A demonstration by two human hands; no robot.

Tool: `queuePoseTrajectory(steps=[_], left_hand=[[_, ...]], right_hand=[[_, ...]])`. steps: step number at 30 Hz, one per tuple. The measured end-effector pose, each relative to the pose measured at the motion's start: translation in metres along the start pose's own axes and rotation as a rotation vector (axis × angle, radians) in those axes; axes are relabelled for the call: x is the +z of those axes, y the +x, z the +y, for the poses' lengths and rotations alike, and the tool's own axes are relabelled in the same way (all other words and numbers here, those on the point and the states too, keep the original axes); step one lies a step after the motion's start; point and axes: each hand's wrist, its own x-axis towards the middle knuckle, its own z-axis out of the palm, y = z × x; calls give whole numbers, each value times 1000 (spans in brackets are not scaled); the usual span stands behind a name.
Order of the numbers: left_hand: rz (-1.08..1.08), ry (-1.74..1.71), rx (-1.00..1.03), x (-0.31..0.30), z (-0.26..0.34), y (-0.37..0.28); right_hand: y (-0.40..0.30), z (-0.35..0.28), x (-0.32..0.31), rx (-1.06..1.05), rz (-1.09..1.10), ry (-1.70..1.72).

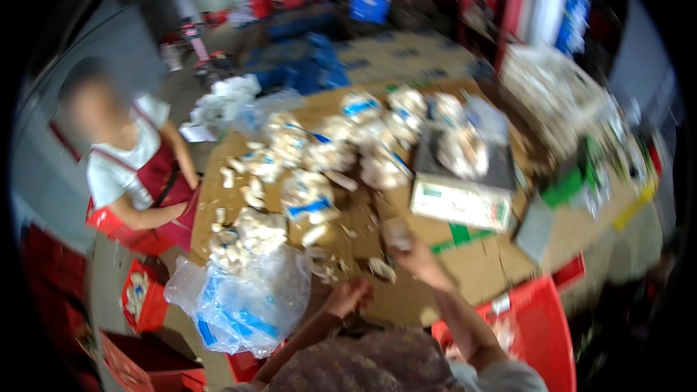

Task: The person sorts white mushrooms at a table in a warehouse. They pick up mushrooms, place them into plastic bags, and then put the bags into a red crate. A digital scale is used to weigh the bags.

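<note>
My left hand is over the near edge of the cardboard-covered table, its fingers curled and blurred. Farther right and forward, my right hand holds a small, pale, roundish object, too blurred to name. Loose whitish pieces, perhaps mushrooms, lie between the hands. Several clear bags with blue bands, filled with similar pieces, cover the table's middle and back. One filled bag rests on a digital scale. A heap of clear plastic bags with blue print is left of my left hand.
A person in a red apron is at the table's left side. Red crates stand near my right arm, with more at lower left. Behind the scale is a white crate. Green packaging and a grey box lie right of the scale.
</note>
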Motion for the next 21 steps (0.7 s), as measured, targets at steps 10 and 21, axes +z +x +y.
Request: queuePoseTrajectory(steps=[10,21], left_hand=[[289,-278,279,-43,-2,23],[501,220,628,-41,17,16]], right_hand=[[-43,24,29,-147,-306,-79],[32,22,-99,-54,672,219]])
